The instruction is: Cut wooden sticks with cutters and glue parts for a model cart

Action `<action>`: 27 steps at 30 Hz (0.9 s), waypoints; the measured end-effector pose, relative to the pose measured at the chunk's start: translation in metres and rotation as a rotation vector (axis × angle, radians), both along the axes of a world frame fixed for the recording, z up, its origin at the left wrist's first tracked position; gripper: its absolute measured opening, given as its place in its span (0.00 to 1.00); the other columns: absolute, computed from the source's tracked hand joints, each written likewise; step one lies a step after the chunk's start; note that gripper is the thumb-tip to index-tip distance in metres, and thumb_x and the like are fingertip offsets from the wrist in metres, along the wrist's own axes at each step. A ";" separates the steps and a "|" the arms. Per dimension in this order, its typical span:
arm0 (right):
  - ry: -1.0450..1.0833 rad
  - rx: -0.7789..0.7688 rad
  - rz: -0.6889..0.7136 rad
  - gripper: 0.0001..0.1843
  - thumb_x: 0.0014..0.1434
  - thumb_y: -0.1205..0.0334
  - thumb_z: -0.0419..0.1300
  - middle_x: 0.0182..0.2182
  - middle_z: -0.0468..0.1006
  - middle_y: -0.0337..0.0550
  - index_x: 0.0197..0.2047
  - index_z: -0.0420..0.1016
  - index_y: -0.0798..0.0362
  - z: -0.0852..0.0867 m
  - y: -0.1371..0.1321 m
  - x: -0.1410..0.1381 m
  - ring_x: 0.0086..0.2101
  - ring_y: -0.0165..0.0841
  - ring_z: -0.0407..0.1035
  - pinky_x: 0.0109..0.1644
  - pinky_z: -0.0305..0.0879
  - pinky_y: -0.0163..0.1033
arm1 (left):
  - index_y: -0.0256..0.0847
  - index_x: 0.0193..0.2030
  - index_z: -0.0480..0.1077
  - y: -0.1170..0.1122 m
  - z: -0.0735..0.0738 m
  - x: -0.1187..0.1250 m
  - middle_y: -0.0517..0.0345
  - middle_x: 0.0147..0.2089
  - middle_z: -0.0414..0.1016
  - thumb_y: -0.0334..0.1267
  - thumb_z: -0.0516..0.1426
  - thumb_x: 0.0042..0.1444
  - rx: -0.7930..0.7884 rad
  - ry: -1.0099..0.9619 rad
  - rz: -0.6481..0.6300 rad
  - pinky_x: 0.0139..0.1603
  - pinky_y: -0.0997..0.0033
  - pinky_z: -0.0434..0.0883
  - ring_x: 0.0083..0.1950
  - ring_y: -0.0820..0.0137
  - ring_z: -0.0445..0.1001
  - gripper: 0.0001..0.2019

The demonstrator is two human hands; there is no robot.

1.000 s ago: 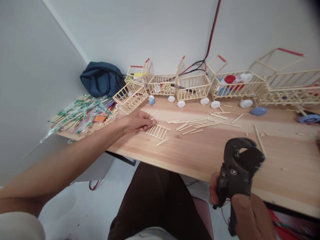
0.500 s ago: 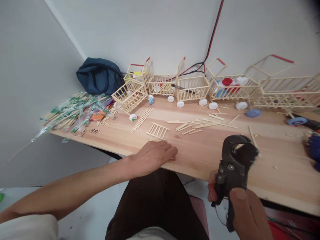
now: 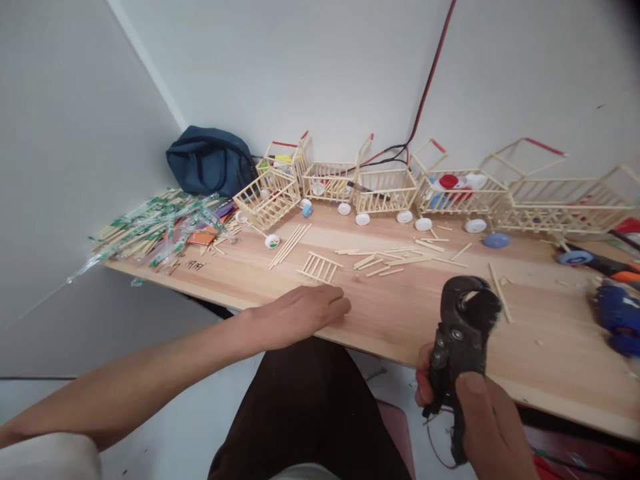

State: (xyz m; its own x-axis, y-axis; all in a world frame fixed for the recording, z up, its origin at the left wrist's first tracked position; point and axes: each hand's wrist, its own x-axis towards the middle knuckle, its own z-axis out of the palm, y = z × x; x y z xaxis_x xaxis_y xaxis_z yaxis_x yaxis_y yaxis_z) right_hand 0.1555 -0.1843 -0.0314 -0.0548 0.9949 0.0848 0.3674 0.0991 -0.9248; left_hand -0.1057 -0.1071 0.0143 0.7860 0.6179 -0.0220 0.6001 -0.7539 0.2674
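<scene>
My right hand grips a black pipe cutter by its handles, raised over the table's front edge with the curved jaw up. Palm down at the table edge, my left hand rests with its fingers loosely bent; nothing shows in it, though the fingertips' undersides are hidden. Just beyond that hand lies a small ladder-like stick panel. Loose cut sticks are scattered between the two hands, and several longer sticks lie left of the panel.
A row of stick-built model carts with disc wheels lines the wall. Bagged sticks and a dark blue bag are at left. A blue tool lies at far right, and a blue disc sits before the carts.
The view has shifted slightly, bringing more of the blue tool at right into sight. Both hands hold nearly the same pose, the pipe cutter still in the right.
</scene>
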 end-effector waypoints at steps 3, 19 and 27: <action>0.001 0.017 -0.012 0.23 0.66 0.46 0.42 0.24 0.69 0.44 0.30 0.68 0.51 0.001 0.000 -0.001 0.27 0.37 0.65 0.30 0.61 0.41 | 0.40 0.45 0.64 0.001 0.000 -0.004 0.53 0.41 0.68 0.29 0.45 0.64 0.003 -0.017 0.002 0.41 0.71 0.63 0.40 0.68 0.68 0.09; -0.073 0.025 -0.033 0.26 0.65 0.44 0.42 0.23 0.70 0.45 0.28 0.69 0.51 -0.005 0.003 0.002 0.27 0.38 0.65 0.30 0.62 0.41 | 0.40 0.46 0.64 0.002 -0.010 -0.011 0.51 0.47 0.71 0.31 0.45 0.65 0.110 -0.093 0.017 0.47 0.69 0.66 0.46 0.67 0.70 0.09; -0.113 0.055 -0.059 0.25 0.62 0.41 0.46 0.24 0.74 0.48 0.26 0.72 0.48 -0.018 0.004 0.011 0.26 0.41 0.68 0.27 0.67 0.43 | 0.42 0.43 0.62 0.008 -0.010 -0.037 0.56 0.40 0.70 0.33 0.47 0.64 0.171 0.014 0.487 0.39 0.68 0.67 0.40 0.67 0.70 0.05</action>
State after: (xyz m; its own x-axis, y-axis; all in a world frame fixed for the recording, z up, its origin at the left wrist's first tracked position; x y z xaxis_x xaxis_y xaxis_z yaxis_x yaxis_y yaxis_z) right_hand 0.1664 -0.1799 -0.0495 -0.0081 0.9907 0.1359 0.4752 0.1234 -0.8712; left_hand -0.1427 -0.0991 0.0038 0.4069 0.9076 0.1030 0.8950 -0.4187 0.1539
